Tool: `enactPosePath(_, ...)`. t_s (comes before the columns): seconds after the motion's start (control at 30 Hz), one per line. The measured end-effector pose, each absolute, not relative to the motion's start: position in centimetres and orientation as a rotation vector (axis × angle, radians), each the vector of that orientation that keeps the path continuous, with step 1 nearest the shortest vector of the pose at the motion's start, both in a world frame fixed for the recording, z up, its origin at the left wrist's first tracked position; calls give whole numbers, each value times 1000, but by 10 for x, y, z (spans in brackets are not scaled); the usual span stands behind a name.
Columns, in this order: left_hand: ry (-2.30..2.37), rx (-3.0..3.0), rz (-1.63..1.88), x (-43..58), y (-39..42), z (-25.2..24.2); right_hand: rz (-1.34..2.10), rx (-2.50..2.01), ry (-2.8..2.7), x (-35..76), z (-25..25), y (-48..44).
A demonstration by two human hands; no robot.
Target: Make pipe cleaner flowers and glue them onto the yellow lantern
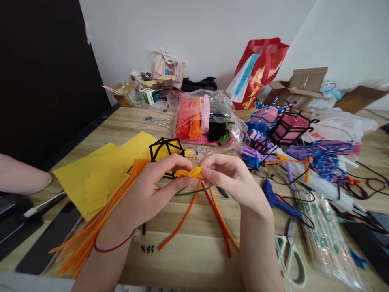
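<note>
Pinched between the fingertips of my left hand point(154, 194) and my right hand point(234, 176) is a yellow-orange pipe cleaner point(194, 172), bent into loops that look twisted. Both hands are closed on it above the table. Below them lie an orange pipe cleaner point(180, 227), a red pipe cleaner point(217, 217) and another yellow-orange one point(226, 223); their upper ends are partly hidden by my hands. A green pipe cleaner point(188, 193) curves just beneath my fingers. Behind my left hand stands a black lantern-like frame point(152, 151) with yellow panels. An orange pipe cleaner bundle point(121, 209) lies beside my left forearm.
Yellow sheets point(103, 170) lie left, near another person's arm point(24, 174) and a phone point(48, 239). A clear bag of coloured pipe cleaners point(209, 117) is at the back. On the right are a blue glue gun point(278, 200), scissors point(291, 251), wrapped sticks point(328, 239) and pink lanterns point(290, 126).
</note>
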State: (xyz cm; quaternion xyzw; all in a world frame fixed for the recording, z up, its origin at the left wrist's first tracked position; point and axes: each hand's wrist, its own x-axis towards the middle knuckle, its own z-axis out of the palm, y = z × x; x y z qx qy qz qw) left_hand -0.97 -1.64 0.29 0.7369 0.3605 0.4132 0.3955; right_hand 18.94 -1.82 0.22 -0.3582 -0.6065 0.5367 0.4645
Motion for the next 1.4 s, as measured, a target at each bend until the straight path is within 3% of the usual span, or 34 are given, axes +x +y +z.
enactPosePath(0.27, 732, 1234, 1032, 6, -22, 7, 1269, -694, -1521, 188, -3, -22)
enactPosePath(0.5, 684, 1044, 1018, 10, -21, 4, 531, -704, -1843, 186, 2, -25)
enactPosePath(0.63, 685, 1022, 986, 10, -20, 6, 334, -668, -1969, 192, 4, -25)
enactPosePath(0.77, 698, 1064, 981, 8, -17, 5, 377, -693, -1928, 192, 3, -24)
enactPosePath(0.97, 797, 1367, 1062, 4, -14, 2, 781, -907, -1695, 184, 0, -24)
enactPosePath(1.4, 1027, 1684, 1229, 0, -14, -2, 704, -983, -1832, 184, 2, -24)
